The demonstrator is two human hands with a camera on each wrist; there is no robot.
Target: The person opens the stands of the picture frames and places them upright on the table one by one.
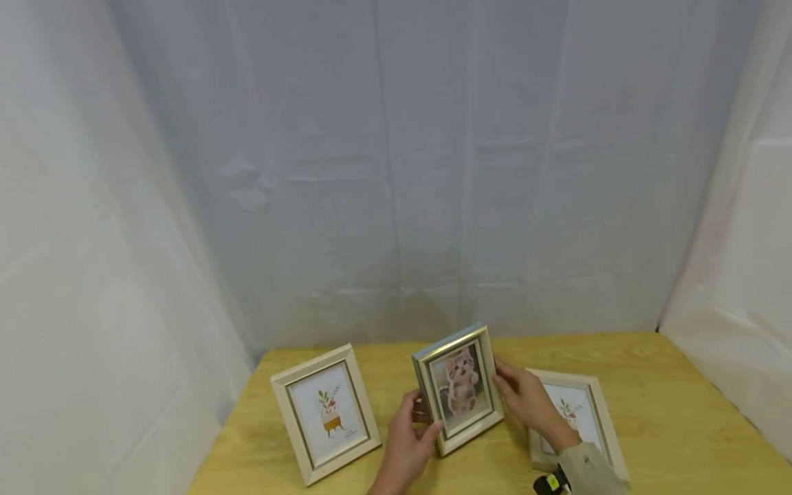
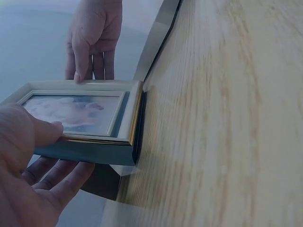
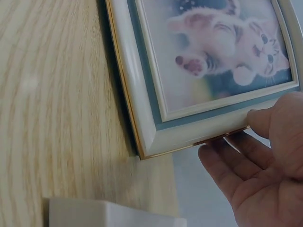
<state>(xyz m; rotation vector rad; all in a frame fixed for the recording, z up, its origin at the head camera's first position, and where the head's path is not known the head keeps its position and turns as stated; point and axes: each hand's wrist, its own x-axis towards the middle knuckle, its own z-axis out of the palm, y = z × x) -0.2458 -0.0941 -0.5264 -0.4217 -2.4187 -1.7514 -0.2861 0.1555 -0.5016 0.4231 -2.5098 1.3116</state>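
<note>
A picture frame with a kitten photo and a pale, gold-edged border stands upright, tilted slightly back, mid-table. My left hand holds its left side, the thumb on the front border and the fingers along the side and back. On the opposite side my right hand pinches the edge between thumb and fingers, as the right wrist view shows close up. The lower edge of the kitten frame appears to rest on the wood. Part of its back is hidden.
To the left stands a cream picture frame with a potted-plant print. A similar cream frame is at the right, partly behind my right forearm. The wooden table has white sheeting behind and at both sides.
</note>
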